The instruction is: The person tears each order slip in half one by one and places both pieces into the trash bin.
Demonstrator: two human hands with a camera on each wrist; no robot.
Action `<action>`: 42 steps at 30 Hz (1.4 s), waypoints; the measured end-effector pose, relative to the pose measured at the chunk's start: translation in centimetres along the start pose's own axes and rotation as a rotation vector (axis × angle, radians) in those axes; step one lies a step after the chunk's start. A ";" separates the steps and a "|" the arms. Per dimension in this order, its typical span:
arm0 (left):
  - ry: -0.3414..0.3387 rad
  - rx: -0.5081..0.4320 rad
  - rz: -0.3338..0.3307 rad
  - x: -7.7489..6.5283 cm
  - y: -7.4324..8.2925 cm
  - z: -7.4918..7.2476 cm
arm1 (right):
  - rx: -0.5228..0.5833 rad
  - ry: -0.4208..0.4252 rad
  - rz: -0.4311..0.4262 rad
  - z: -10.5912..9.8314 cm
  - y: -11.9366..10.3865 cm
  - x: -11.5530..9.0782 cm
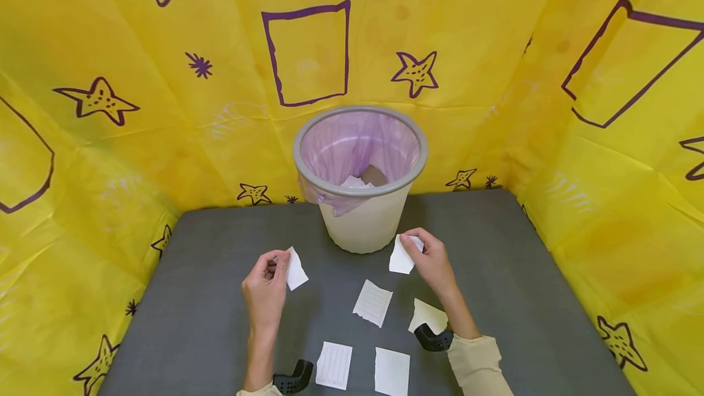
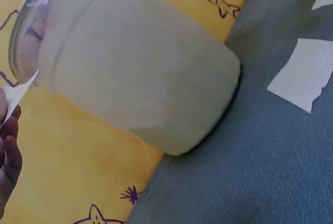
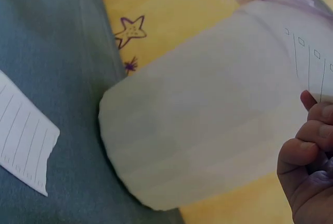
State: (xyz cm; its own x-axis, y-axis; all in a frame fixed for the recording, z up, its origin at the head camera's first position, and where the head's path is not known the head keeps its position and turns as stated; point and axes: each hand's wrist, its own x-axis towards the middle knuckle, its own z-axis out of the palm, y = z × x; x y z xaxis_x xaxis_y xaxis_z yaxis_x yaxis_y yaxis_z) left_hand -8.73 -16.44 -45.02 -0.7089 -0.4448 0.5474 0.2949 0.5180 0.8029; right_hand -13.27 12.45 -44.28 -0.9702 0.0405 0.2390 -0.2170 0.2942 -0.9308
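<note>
In the head view my left hand (image 1: 266, 289) pinches a torn piece of white paper (image 1: 296, 271) between thumb and fingers, left of the bin. My right hand (image 1: 434, 258) pinches another torn paper piece (image 1: 403, 256) in front of the bin's right side; the right wrist view shows ruled lines and small boxes on that piece (image 3: 312, 62). Between and behind the hands stands a whitish waste bin (image 1: 363, 225) with a grey rim and a purple liner (image 1: 352, 145). Paper scraps (image 1: 354, 182) and a brownish piece (image 1: 374, 175) lie inside it.
On the grey table (image 1: 209, 322) lie a lined scrap (image 1: 373, 303), a cream scrap (image 1: 429, 316) beside the right wrist, another lined scrap (image 1: 333, 365) and a plain one (image 1: 392, 371). Yellow patterned cloth (image 1: 467, 17) walls off the back and sides.
</note>
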 end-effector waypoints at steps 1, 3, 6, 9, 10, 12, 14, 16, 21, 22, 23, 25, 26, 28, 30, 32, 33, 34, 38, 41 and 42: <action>-0.006 0.014 -0.006 0.0 -0.8 0.0 | 0.002 0.002 0.002 0.0 0.7 0.2; -0.028 0.040 -0.022 0.0 -1.0 0.0 | 0.002 0.005 -0.007 -0.1 1.4 0.3; -0.078 0.062 -0.050 0.1 -1.5 0.2 | -0.003 0.003 -0.012 -0.2 2.4 0.5; -0.146 0.108 -0.094 0.5 -2.3 0.7 | -0.012 0.003 0.006 -0.4 3.9 0.9; -0.165 0.123 -0.105 0.7 -2.7 0.8 | -0.013 0.005 0.022 -0.5 4.4 1.1; -0.194 0.157 -0.128 1.2 -3.5 1.0 | -0.015 0.009 0.054 -0.8 5.1 1.4; -0.207 0.179 -0.132 1.8 -4.2 1.1 | -0.009 0.014 0.093 -1.2 5.6 1.7; -0.213 0.191 -0.129 2.4 -4.8 1.2 | -0.011 0.009 0.115 -1.7 5.6 2.1; -0.279 0.218 -0.142 3.5 -5.7 1.2 | -0.036 -0.017 0.155 -2.7 4.1 2.2; -0.306 0.223 -0.153 3.6 -5.8 1.3 | -0.035 -0.020 0.165 -2.8 3.9 2.1; -0.332 0.230 -0.160 3.8 -5.9 1.3 | -0.046 -0.028 0.169 -3.0 3.9 2.1; -0.380 0.244 -0.172 4.0 -6.2 1.4 | -0.050 -0.035 0.187 -3.0 5.0 2.2; -0.399 0.251 -0.176 4.1 -6.4 1.4 | -0.053 -0.038 0.194 -3.1 5.7 2.2; -0.418 0.259 -0.182 4.2 -6.8 1.6 | -0.060 -0.044 0.205 -3.2 7.2 2.3; -0.430 0.267 -0.183 4.5 -7.3 1.7 | -0.074 -0.049 0.218 -3.2 8.7 2.5; -0.447 0.268 -0.176 4.8 -7.8 2.0 | -0.085 -0.073 0.234 -3.4 9.5 2.6; -0.458 0.268 -0.169 5.1 -8.0 2.1 | -0.083 -0.087 0.243 -3.6 9.7 2.7; -0.468 0.266 -0.168 5.4 -8.2 2.2 | -0.082 -0.097 0.255 -3.8 9.9 2.9; -0.484 0.239 -0.193 7.6 -8.4 2.2 | -0.093 -0.153 0.286 -5.1 9.7 4.2; -0.469 0.183 -0.253 9.9 -7.8 1.7 | -0.123 -0.160 0.262 -6.5 8.5 5.8; -0.464 0.164 -0.265 10.7 -7.5 1.5 | -0.130 -0.161 0.248 -7.0 7.9 6.4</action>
State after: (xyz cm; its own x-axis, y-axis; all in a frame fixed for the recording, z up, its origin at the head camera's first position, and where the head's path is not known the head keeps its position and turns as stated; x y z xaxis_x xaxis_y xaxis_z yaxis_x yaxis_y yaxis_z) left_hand -19.48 -23.98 -45.50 -0.9639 -0.2260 0.1410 -0.0086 0.5555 0.8315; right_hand -20.47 21.74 -48.18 -0.9986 -0.0222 -0.0473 0.0339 0.4146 -0.9094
